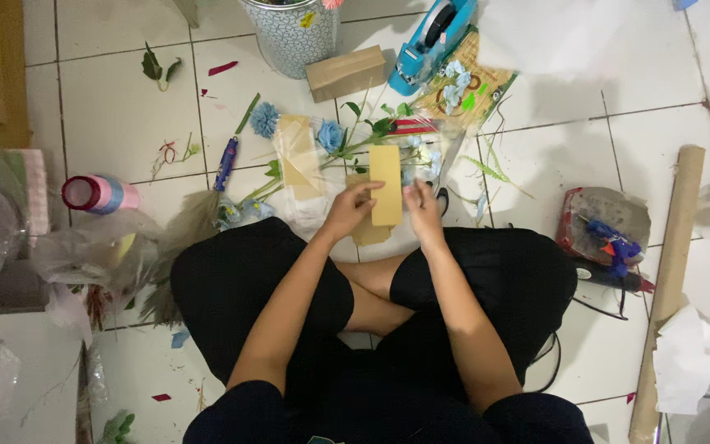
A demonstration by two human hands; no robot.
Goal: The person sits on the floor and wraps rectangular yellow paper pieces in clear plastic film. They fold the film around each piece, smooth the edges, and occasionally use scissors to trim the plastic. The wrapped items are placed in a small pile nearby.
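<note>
One yellow paper strip (386, 185) stands upright between the two hands, above the crossed legs of a person sitting on the white tiled floor (108, 107). Beneath it lies one brown paper piece (369, 233), mostly covered by the strip and the left hand (348, 210). Two blue flowers (264, 119) lie beyond the hands among green stems, with a cluster of smaller pale blue blossoms (454, 82) farther back on a patterned sheet; their number is hard to make out. One blue tape dispenser (431, 41) sits near the far edge, beside one brown box (345, 72) and one patterned bin (291, 33), whose top is cut off. One pink ribbon roll (99, 194) lies at the left, and one cardboard tube (669, 279) runs along the right, its lower end out of view. One blue glue gun (612, 247) rests on a mat at the right.

The left hand pinches the left edge of the strip with curled fingers. The right hand (424, 210) is partly closed against the strip's right edge, apparently pinching it; its fingertips are hidden, and something dark, perhaps scissors, shows just beyond it.
</note>
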